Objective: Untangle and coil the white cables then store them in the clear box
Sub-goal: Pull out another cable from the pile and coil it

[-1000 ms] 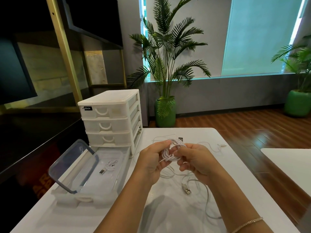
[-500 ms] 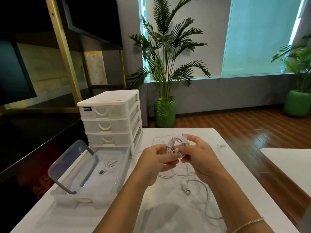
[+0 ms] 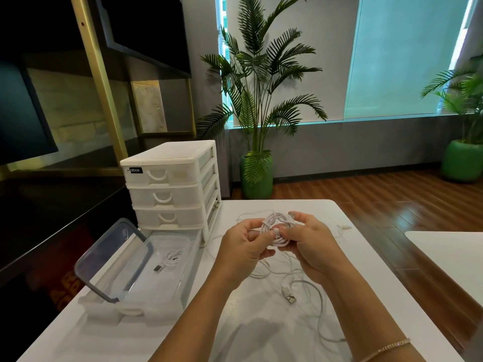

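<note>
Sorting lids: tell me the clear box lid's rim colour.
Dark grey-blue rim, head view.

Grey walls [image 3: 366,150] under tall windows [image 3: 402,56] glowing pale teal, above a red-brown wooden floor [image 3: 366,194]. Palm in a green pot [image 3: 257,178] beyond the white table's [image 3: 261,322] far edge, another [image 3: 461,160] at far right. Dark shelving with gold uprights [image 3: 96,74] along the left; white drawer unit [image 3: 170,184] at the table's far left corner.

Your smooth white plastic-sheathed cable coil [image 3: 277,228] sits above a matt white table [image 3: 261,330]; the clear glossy plastic box [image 3: 156,280] and translucent white plastic drawer unit [image 3: 170,186] look smooth.
</note>
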The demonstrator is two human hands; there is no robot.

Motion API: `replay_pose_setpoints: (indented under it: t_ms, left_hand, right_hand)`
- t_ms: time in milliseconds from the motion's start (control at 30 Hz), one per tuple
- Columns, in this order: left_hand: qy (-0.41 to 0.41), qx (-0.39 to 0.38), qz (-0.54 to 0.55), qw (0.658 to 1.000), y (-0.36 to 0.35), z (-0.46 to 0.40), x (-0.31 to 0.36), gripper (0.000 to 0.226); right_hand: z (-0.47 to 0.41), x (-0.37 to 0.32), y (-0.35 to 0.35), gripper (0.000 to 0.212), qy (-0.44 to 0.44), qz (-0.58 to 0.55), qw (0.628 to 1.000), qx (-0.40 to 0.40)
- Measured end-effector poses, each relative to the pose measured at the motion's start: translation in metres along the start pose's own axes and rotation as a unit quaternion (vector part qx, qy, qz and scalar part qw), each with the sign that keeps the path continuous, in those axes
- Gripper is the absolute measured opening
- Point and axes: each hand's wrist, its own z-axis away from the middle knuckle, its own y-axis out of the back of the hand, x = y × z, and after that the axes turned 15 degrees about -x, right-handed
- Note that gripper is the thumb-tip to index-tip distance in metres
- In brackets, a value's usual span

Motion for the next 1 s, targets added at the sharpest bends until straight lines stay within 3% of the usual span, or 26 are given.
replay_pose_setpoints:
  t_ms: [233, 367, 567, 800, 1000]
  left_hand:
    - [0.002, -0.002, 0.077, 0.997, -0.007, -0.001, 0.0, 0.012]
    - [0.003, 0.037, 0.093, 0.995, -0.008, -0.002, 0.002, 0.023]
    - [-0.025, 0.074, 0.104, 0.992, -0.008, -0.001, 0.002, 0.015]
    - [-0.022, 0.076, 0.066, 0.995, -0.007, -0.004, 0.002, 0.013]
    - [0.006, 0.073, -0.047, 0.996, 0.002, -0.006, -0.006, 0.009]
  right_hand:
    - [-0.001, 0.0, 0.005, 0.041, -0.001, -0.026, 1.0, -0.005]
    - [0.0, 0.001, 0.002, 0.048, 0.006, 0.037, 0.999, 0.002]
    - [-0.001, 0.005, -0.002, 0.055, 0.018, 0.095, 0.995, 0.031]
    - [-0.004, 0.012, -0.003, 0.055, 0.041, 0.119, 0.989, 0.076]
    - [-0.004, 0.015, 0.0, 0.056, 0.035, 0.183, 0.977, 0.104]
